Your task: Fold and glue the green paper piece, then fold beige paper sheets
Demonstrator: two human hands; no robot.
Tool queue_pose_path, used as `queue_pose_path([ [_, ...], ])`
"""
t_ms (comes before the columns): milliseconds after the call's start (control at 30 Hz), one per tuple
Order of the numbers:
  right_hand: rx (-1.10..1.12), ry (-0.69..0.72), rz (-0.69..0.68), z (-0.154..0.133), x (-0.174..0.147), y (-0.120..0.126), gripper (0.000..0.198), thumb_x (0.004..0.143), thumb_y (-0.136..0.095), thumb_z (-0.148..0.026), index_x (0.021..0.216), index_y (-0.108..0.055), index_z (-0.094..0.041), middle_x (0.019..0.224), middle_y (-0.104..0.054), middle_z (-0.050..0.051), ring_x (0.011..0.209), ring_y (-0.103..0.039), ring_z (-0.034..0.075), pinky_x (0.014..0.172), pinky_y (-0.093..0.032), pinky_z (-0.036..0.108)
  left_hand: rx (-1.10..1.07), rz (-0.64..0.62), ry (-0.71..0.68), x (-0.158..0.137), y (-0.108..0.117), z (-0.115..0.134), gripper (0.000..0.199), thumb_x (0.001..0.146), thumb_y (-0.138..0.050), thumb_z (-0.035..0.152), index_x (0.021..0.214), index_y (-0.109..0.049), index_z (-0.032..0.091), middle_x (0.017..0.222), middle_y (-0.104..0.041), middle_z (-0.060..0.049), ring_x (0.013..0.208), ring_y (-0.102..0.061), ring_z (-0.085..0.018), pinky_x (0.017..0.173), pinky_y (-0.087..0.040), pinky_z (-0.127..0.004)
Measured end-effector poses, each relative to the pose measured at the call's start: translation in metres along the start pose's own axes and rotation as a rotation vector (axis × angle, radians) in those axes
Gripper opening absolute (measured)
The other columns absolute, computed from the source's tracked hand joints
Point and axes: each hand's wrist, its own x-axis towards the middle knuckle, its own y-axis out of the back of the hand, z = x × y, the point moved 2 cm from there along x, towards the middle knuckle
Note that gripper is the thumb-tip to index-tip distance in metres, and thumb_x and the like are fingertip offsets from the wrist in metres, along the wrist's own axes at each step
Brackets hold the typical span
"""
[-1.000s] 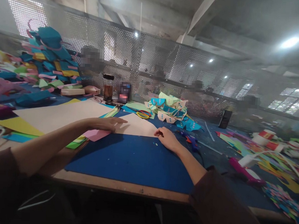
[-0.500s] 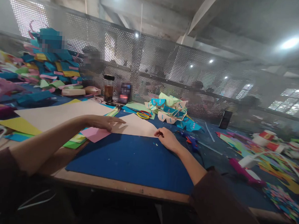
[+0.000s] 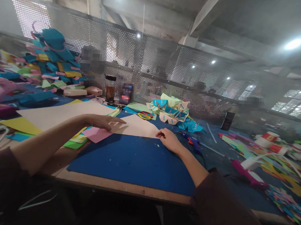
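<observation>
At mid-frame, left hand point(image 3: 100, 122) spread and right hand point(image 3: 170, 140) curled on one pale sheet point(image 3: 136, 126)

Just above the middle of the frame, the pale sheet lies flat over the far part of a blue mat point(image 3: 132, 159); the left hand is palm down across its left end, fingers extended and loosely apart, closed on nothing, most likely to keep it from sliding. The right hand is at the sheet's right corner, fingers bent inward; whether they pinch the paper or only rest against it, I cannot tell; the placing suggests steadying that corner. Beneath the left hand, a pink piece of paper point(image 3: 96, 135) sticks out beside the sheet.

Beyond the sheet lie scissors point(image 3: 145, 116) with red and yellow handles, and a heap of dotted paper cut-outs point(image 3: 169, 118); right of centre, a blue glue gun point(image 3: 194, 143) lies near the right hand, presumably for easy reach.

Left of centre in the upper half, a clear jar point(image 3: 110, 91) stands upright, dark lid on; brown contents show through its wall, too small to identify. Toward the right edge, white-and-red objects point(image 3: 267, 138) may be cups or spools; nothing inside them can be made out.
</observation>
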Motion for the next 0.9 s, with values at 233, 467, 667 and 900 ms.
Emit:
queue_pose_path([
  [233,-0.006,0.004,-0.010,0.001,0.001,0.000,0.029,0.081,-0.048,-0.001,0.090,-0.070,-0.018,0.098,-0.067,0.006,0.087,-0.064,0.015,0.079,-0.047,0.024,0.013,-0.087,-0.004,0.009,0.001,-0.009,0.073,0.066,-0.058,0.027,0.139,-0.058,0.030,0.147,-0.056,-0.002,0.133,-0.051,-0.033,0.107,-0.042,-0.040],
  [467,-0.028,0.025,-0.002,0.002,0.001,-0.001,0.030,0.080,-0.048,0.000,0.091,-0.070,-0.017,0.097,-0.066,0.006,0.089,-0.064,0.015,0.080,-0.046,0.024,0.163,0.058,0.155,0.015,-0.003,-0.011,0.071,0.078,-0.050,0.052,0.138,-0.057,0.015,0.140,-0.058,-0.018,0.124,-0.057,-0.036,0.102,-0.043,-0.043],
  [667,-0.013,0.018,-0.005,0.003,0.001,-0.001,0.029,0.081,-0.048,0.000,0.090,-0.069,-0.018,0.097,-0.067,0.005,0.091,-0.064,0.015,0.083,-0.046,0.024,0.175,0.136,0.193,0.015,-0.008,-0.011,0.080,0.071,-0.061,0.061,0.137,-0.057,0.017,0.124,-0.068,-0.018,0.114,-0.063,-0.038,0.092,-0.047,-0.041],
  [900,-0.002,0.020,-0.005,0.002,0.000,-0.001,0.030,0.080,-0.047,0.001,0.090,-0.069,-0.018,0.096,-0.066,0.005,0.089,-0.065,0.015,0.082,-0.047,0.024,0.178,0.194,0.205,0.017,-0.008,-0.013,0.075,0.071,-0.061,0.058,0.132,-0.061,0.013,0.114,-0.070,-0.018,0.104,-0.066,-0.035,0.085,-0.048,-0.038],
])
